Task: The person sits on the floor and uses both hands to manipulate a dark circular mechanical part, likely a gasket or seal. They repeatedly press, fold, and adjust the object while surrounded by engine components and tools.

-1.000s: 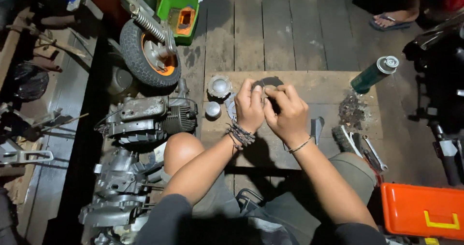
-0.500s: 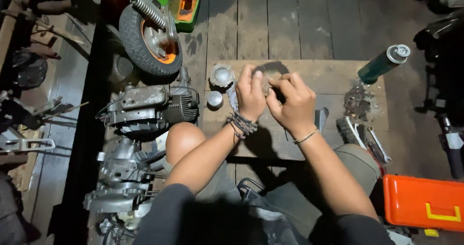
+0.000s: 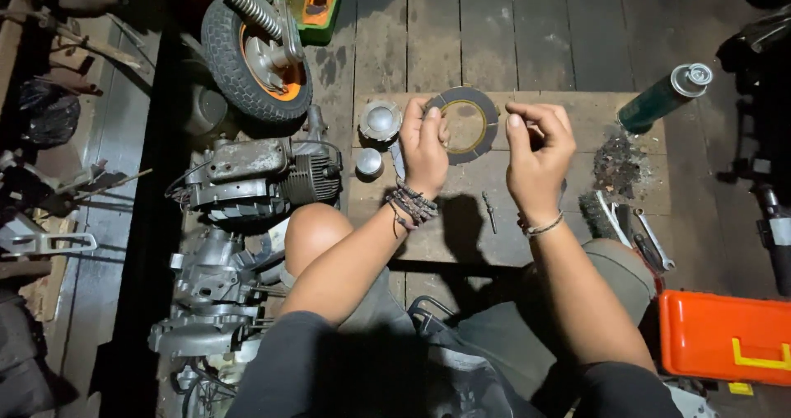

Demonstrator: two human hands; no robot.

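Note:
My left hand [image 3: 424,144] holds a flat dark ring-shaped disc [image 3: 471,117] by its left edge, above a wooden board [image 3: 461,228] on the floor. A few centimetres right of the disc is my right hand [image 3: 537,154], its fingers curled; whether something small sits between them I cannot tell. A small bolt [image 3: 489,212] lies on the board below the hands. Left of my left hand, two round metal parts [image 3: 380,119] [image 3: 368,162] rest on the board.
An engine block [image 3: 255,179] and more engine parts [image 3: 206,302] lie to the left, with a small wheel [image 3: 251,59] and a green box [image 3: 317,2] behind. A green spray can [image 3: 663,98], a wire brush [image 3: 606,216] and an orange toolbox [image 3: 725,335] lie on the right.
My hands were pressed together around the disc; now the right hand has let go and moved right, leaving the disc in the left hand. The camera view has moved closer.

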